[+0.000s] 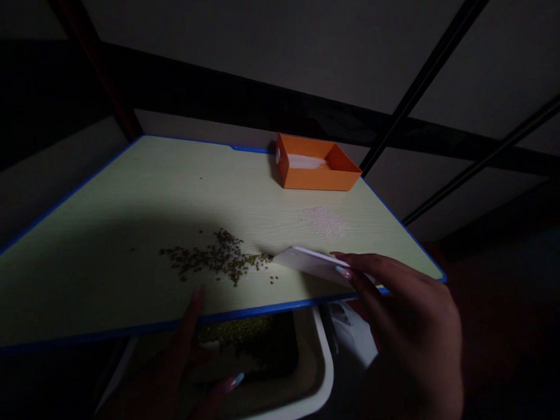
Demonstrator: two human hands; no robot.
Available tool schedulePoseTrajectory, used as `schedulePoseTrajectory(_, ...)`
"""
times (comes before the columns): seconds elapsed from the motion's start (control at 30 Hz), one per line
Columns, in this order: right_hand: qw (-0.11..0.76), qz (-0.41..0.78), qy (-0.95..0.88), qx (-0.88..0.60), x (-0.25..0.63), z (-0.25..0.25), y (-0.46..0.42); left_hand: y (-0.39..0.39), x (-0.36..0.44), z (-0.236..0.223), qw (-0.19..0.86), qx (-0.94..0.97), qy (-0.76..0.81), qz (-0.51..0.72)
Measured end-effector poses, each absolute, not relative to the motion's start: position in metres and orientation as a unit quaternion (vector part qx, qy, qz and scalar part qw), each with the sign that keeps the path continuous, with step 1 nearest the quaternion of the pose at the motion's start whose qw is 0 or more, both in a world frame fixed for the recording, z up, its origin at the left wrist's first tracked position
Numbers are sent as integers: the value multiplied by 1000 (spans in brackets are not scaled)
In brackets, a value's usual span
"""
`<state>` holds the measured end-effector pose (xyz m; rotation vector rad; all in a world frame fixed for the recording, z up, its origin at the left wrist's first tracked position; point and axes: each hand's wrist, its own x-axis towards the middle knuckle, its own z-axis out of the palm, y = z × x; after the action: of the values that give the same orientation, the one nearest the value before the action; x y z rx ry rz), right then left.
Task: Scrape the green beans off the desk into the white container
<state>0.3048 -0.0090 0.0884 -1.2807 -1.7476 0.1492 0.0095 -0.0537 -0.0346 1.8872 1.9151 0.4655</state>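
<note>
My right hand (pixel 403 310) pinches a flat white card (pixel 309 263) between thumb and fingers. The card is tilted, its far left corner beside a spread of small greenish-brown beans or seeds (pixel 226 255) on the tabletop. My left hand (pixel 175 354) is at the front edge, dim and partly lost in shadow. Its index finger and thumb are apart with nothing between them, the index fingertip just below the seeds. Beneath that edge is a white-rimmed basin (pixel 326 361) with a mass of similar greenish seeds (pixel 247 327) in it.
An orange open box (pixel 322 179) with pale contents stands at the back right of the pale, blue-edged table (pixel 123 191). A thin patch of whitish grains (pixel 325 222) lies in front of it. Dark panelled wall (pixel 255 27) rises behind the table.
</note>
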Motion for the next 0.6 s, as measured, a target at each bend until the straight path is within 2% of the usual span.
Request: schedulePoseTrajectory(0.6, 478, 57, -724, -494, 303, 84, -12, -56, 24, -14, 206, 659, 702, 175)
